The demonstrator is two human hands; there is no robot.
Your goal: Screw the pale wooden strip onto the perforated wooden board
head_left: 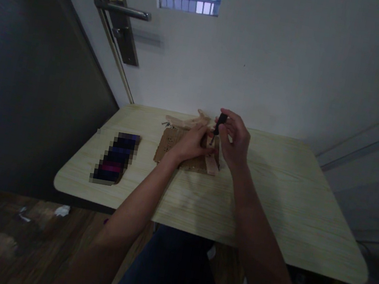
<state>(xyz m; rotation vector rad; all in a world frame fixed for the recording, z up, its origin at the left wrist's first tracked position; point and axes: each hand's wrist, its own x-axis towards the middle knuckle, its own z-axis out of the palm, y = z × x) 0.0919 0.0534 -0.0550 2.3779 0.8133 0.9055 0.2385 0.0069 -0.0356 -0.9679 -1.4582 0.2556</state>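
My right hand [236,138] grips a screwdriver [220,123] by its black handle. The tool stands nearly upright, its metal shaft pointing down at a pale wooden strip [211,165]. On the left of the shaft, my left hand [192,143] holds that strip down against a brown piece of cardboard [166,144], thumb and fingers on either side of the screwdriver's tip. Any screw under the tip is too small to make out. Behind the cardboard lie more pale wooden pieces [181,122], partly covered by my left fingers. Small metal bits, perhaps screws [165,124], sit near their left end.
The light wood-grain table [274,200] has rounded front corners. To the left lies a pixelated, phone-like dark object [116,159]. A white door [262,52] with a metal handle [131,12] rises just behind the table. Scraps of white paper [62,210] lie on the floor.
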